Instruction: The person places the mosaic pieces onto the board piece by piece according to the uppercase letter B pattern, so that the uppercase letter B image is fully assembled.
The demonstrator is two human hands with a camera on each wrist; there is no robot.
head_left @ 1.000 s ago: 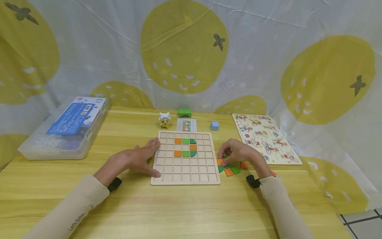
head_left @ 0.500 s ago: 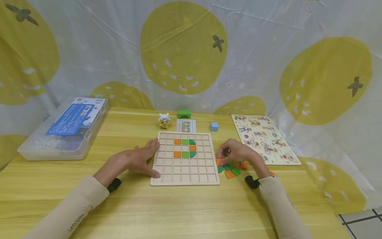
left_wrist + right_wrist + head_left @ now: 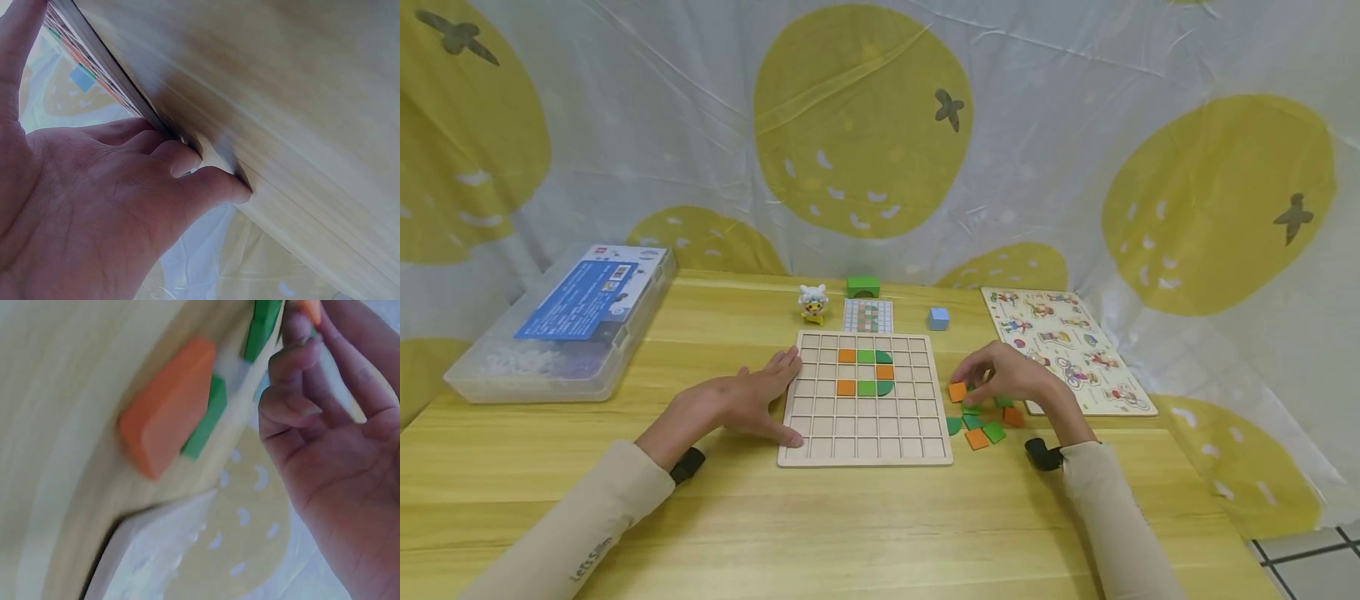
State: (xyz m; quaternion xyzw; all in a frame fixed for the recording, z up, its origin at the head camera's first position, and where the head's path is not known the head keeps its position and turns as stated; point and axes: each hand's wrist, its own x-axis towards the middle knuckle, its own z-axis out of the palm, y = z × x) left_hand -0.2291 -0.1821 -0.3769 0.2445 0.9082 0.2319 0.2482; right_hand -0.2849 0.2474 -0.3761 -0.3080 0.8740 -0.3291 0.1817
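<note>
A square wooden grid board (image 3: 857,425) lies in the middle of the table, bearing orange and green square tiles and rounded dark green ones near its top. My left hand (image 3: 745,404) rests along the board's left edge with spread fingers, the thumb at its lower left corner. To the right of the board, my right hand (image 3: 1009,373) pinches an orange square tile (image 3: 957,392) between thumb and fingers, just above the loose tiles. That pile holds a green tile (image 3: 993,432), an orange tile (image 3: 976,439) and several others, some partly under the hand.
Behind the board lie a patterned grid card (image 3: 868,317), a green block (image 3: 862,287), a small figurine (image 3: 812,303) and a blue cube (image 3: 938,318). A picture puzzle board (image 3: 1067,342) is at the right, a clear plastic box (image 3: 565,325) at the left.
My right hand has lifted the orange tile slightly up and away from the pile, uncovering more of the green tiles. My left hand stays at the board's edge.
</note>
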